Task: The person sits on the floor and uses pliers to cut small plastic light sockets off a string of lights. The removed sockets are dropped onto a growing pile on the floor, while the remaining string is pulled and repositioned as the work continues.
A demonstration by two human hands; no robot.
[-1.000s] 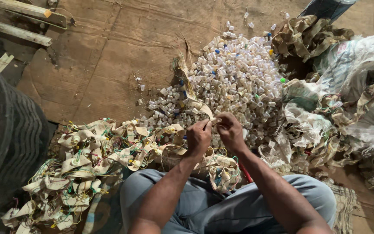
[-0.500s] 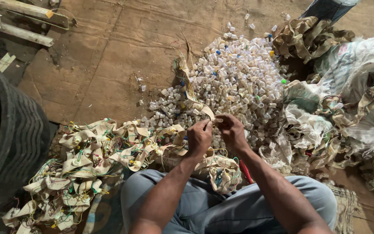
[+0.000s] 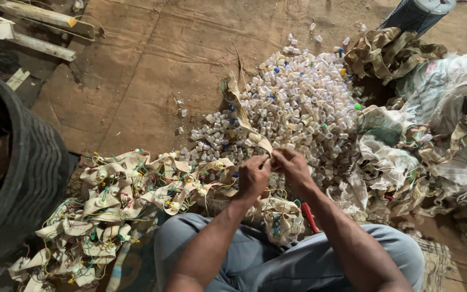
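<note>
- Pinching a long, limp strip of beige tape [image 3: 248, 121], the left hand [image 3: 252, 177] and right hand [image 3: 293, 168] meet fingertip to fingertip, each grip pressed onto the strip's near end.
- The strip looks light, soft and floppy (best held at that end); it trails up over the heap of small translucent plastic caps [image 3: 293, 108].
- A pile of beige tape scraps tangled with coloured wires [image 3: 114, 205] lies on the floor, left.

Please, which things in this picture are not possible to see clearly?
- Head view: the fingers of the left hand and right hand hide what they pinch on the strip.
- Small caps in the pile: too small to tell apart.
- Black tub: cut by the left edge.
</note>
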